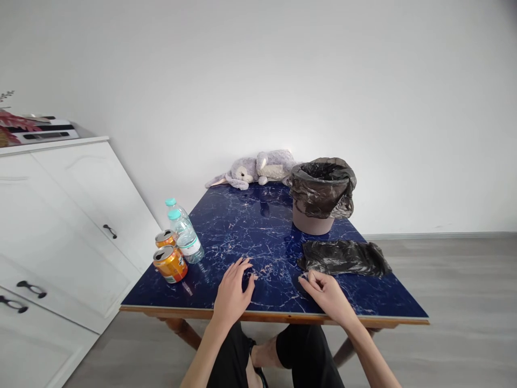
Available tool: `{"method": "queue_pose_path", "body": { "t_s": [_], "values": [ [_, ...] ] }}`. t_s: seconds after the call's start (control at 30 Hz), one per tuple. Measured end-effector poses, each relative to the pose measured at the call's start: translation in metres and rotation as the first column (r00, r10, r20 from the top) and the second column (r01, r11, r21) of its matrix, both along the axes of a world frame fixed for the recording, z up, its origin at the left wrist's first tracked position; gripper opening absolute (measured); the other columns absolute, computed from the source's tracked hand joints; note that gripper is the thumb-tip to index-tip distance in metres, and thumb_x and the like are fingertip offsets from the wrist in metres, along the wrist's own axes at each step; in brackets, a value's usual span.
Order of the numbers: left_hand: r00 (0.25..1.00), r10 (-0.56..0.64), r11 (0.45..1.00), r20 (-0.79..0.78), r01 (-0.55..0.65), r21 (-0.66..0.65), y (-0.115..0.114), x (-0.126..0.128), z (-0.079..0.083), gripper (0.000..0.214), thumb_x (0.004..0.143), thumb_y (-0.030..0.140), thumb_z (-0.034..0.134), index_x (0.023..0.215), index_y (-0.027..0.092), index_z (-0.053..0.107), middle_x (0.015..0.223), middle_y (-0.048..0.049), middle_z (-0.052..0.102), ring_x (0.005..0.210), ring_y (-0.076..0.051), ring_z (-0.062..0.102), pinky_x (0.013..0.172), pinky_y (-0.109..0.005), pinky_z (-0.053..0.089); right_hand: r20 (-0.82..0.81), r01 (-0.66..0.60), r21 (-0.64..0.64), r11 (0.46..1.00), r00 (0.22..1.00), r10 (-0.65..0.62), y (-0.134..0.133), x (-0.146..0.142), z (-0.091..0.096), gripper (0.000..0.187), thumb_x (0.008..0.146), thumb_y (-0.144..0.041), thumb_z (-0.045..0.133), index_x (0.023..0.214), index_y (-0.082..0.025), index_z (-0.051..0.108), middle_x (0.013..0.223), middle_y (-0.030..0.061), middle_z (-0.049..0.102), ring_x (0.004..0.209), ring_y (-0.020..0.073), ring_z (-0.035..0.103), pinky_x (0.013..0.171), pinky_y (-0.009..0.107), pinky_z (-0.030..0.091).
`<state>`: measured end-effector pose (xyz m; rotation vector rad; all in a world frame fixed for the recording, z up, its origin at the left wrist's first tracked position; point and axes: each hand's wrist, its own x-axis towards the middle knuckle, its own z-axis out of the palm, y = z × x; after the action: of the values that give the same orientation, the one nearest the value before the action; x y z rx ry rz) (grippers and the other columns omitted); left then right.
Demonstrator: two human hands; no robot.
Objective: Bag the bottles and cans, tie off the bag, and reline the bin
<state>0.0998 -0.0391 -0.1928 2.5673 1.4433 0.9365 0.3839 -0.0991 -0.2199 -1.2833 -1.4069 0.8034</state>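
My left hand rests near the front edge of the blue table, fingers spread and holding nothing. To its left stand two orange cans with opened tops. Two clear plastic bottles with teal caps stand upright just behind them. My right hand lies on the table with its fingers curled in and nothing visible in them. Just beyond it is a flattened black plastic bag. Further back stands a pinkish-grey trash bin, its rim covered by a black bin liner.
The dark blue marbled table has a wooden edge. At its far end a grey plush rabbit lies against the white wall. A white cabinet stands at the left with items on top. My legs are under the table.
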Motion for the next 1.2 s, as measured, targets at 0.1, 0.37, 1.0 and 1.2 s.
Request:
{"method": "queue_pose_path", "body": {
  "t_s": [0.1,0.37,1.0,1.2],
  "values": [
    [1.000,0.000,1.000,0.006,0.000,0.005,0.0004,-0.0001,-0.0006,0.022,0.106,0.033,0.054,0.126,0.029,0.063,0.148,-0.0046,0.068,0.146,-0.028,0.057,0.122,-0.055,0.049,-0.004,0.000,0.000,1.000,1.000,0.000,0.0005,-0.0003,-0.0001,0.059,0.099,-0.059,0.061,0.067,-0.026,0.024,0.067,-0.0072,0.025,0.063,0.0134,0.027,0.064,0.030,0.027],
    [1.000,-0.005,1.000,0.011,0.005,-0.006,-0.0003,0.0001,0.0009,0.024,0.106,0.034,0.054,0.128,0.030,0.063,0.148,-0.0043,0.068,0.147,-0.029,0.056,0.122,-0.057,0.049,0.010,0.004,-0.002,1.000,1.000,-0.004,0.0005,-0.0004,0.0004,0.057,0.100,-0.059,0.060,0.068,-0.026,0.025,0.068,-0.0070,0.025,0.063,0.0134,0.028,0.064,0.030,0.028],
    [1.000,-0.011,1.000,0.003,0.011,0.012,0.0020,-0.0011,-0.0025,0.023,0.107,0.033,0.052,0.127,0.028,0.062,0.147,-0.0060,0.069,0.146,-0.029,0.058,0.122,-0.058,0.048,0.012,0.025,-0.010,1.000,1.000,-0.024,0.0016,-0.0039,0.0025,0.061,0.097,-0.068,0.059,0.066,-0.027,0.025,0.065,-0.0064,0.027,0.062,0.0136,0.028,0.060,0.029,0.027],
    [1.000,-0.002,1.000,0.004,0.002,0.018,0.0009,-0.0013,-0.0013,0.023,0.107,0.034,0.053,0.127,0.029,0.063,0.146,-0.0055,0.069,0.145,-0.030,0.059,0.121,-0.057,0.050,0.012,0.038,-0.010,0.999,0.999,-0.038,0.0006,-0.0047,0.0039,0.063,0.095,-0.072,0.058,0.066,-0.027,0.025,0.064,-0.0063,0.027,0.062,0.0137,0.028,0.059,0.028,0.028]
  ]
}}
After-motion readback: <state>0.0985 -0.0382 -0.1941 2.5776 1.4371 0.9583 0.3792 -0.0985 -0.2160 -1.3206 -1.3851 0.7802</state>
